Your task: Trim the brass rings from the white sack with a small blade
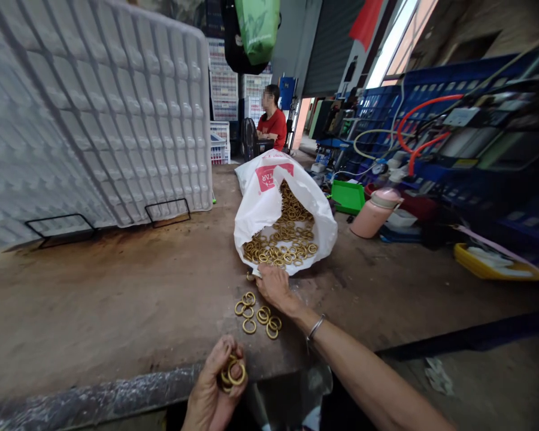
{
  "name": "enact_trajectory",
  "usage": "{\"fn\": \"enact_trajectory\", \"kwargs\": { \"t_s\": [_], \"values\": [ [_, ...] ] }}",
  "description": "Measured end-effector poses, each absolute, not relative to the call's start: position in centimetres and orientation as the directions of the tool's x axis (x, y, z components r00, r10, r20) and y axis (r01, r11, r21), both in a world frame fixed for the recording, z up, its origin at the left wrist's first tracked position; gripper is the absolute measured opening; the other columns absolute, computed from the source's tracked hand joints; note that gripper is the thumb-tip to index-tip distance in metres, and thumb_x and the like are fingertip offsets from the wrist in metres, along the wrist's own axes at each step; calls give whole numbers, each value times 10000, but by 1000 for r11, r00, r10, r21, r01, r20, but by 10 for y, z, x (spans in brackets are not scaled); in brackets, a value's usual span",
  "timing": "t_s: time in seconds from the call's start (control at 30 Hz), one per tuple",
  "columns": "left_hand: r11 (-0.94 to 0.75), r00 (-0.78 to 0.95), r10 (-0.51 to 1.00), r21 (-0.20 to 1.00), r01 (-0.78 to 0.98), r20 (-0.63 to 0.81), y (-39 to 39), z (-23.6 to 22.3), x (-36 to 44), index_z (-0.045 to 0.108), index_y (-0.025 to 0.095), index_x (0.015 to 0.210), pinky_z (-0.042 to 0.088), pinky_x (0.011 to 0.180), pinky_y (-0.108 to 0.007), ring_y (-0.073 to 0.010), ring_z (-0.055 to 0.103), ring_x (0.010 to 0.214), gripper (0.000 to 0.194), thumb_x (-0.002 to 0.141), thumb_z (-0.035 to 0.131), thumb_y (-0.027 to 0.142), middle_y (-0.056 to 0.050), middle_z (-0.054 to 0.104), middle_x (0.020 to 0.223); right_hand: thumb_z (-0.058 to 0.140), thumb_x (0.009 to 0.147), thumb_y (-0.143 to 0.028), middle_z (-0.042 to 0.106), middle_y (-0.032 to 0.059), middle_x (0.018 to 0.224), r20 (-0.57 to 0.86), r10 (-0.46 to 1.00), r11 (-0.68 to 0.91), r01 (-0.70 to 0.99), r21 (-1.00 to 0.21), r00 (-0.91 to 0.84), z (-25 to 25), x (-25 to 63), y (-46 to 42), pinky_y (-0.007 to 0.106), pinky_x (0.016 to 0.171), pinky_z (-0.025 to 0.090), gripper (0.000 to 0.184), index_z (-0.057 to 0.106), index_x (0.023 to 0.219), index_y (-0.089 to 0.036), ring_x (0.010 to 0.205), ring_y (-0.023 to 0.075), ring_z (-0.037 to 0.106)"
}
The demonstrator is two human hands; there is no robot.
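My left hand (216,383) is closed around several brass rings (236,372) at the table's front edge. Fingers curled, my right hand (275,286) grips the lower lip of a white sack (256,209) with a red printed patch. The sack lies on its side, its mouth towards me, and many brass rings (291,230) show inside. Between my hands, a small group of loose brass rings (250,311) lies on the brown tabletop (161,305).
White ribbed plastic trays (157,114) stand upright in black wire holders (167,209) at the left. To the right are a pink bottle (372,215), a green tray (348,196), a yellow tray (494,266) and hoses. A person in red (273,126) sits beyond the table near a fan (249,137).
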State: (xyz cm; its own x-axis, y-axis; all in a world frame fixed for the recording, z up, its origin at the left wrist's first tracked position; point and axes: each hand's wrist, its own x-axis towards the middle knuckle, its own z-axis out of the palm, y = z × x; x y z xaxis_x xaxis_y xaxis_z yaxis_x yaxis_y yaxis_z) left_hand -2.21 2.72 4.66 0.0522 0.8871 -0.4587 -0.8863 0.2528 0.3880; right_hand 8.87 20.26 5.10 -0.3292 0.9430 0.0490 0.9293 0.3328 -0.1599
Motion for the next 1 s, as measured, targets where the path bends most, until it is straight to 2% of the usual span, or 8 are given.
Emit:
{"fn": "enact_trajectory", "kwargs": {
  "t_s": [0.1, 0.2, 0.4, 0.57, 0.7, 0.87, 1.0],
  "values": [
    [262, 76, 883, 351, -899, -463, 29, 44, -25, 527, 148, 743, 290, 387, -129, -22, 396, 477, 241, 625, 737, 132, 17, 505, 699, 401, 835, -172, 655, 111, 909, 44, 938, 347, 925, -154, -345, 47, 90, 203, 299, 651, 377, 220, 554, 991, -146, 826, 220, 614],
    [250, 108, 888, 271, -929, -446, 30, 41, -28, 532, 135, 746, 284, 376, -113, -19, 390, 479, 188, 648, 681, 75, 6, 499, 703, 408, 828, -185, 649, 114, 923, 37, 929, 368, 918, -150, -367, 44, 91, 202, 299, 653, 373, 232, 544, 1011, -137, 826, 220, 609],
    [213, 151, 879, 88, -973, -453, 34, 45, -30, 540, 109, 736, 235, 316, -100, -37, 384, 464, 97, 674, 615, 98, 14, 438, 621, 452, 811, -220, 652, 58, 852, 1, 899, 431, 882, -188, -439, 48, 99, 196, 256, 646, 347, 160, 571, 913, -184, 806, 178, 600],
    [173, 120, 852, 57, -983, -509, 34, 54, -28, 531, 111, 765, 254, 311, -94, -59, 414, 501, 49, 718, 546, 114, 3, 448, 634, 446, 815, -201, 661, 42, 896, 69, 900, 433, 866, -249, -430, 52, 114, 192, 238, 681, 350, 178, 582, 929, -206, 834, 163, 596],
    [174, 134, 870, 42, -984, -475, 34, 54, -26, 519, 120, 758, 257, 313, -93, -58, 404, 496, 16, 744, 515, 128, 7, 432, 625, 446, 833, -211, 657, 54, 972, 62, 924, 380, 883, -275, -378, 48, 121, 192, 232, 727, 359, 206, 581, 988, -208, 891, 162, 590],
    [161, 163, 887, -41, -986, -431, 37, 53, -26, 531, 112, 743, 226, 327, -89, -45, 391, 474, 57, 704, 570, 125, 22, 413, 595, 451, 851, -257, 648, 46, 972, 58, 919, 391, 887, -246, -389, 51, 113, 192, 238, 724, 368, 183, 577, 976, -216, 885, 162, 592],
    [140, 149, 878, -54, -989, -455, 36, 57, -26, 545, 115, 655, 190, 350, -118, -67, 411, 465, 109, 621, 644, 142, 7, 458, 554, 442, 850, -268, 644, 72, 986, 39, 907, 419, 886, -197, -420, 48, 108, 188, 272, 744, 394, 182, 589, 941, -212, 903, 193, 597]
  ]
}}
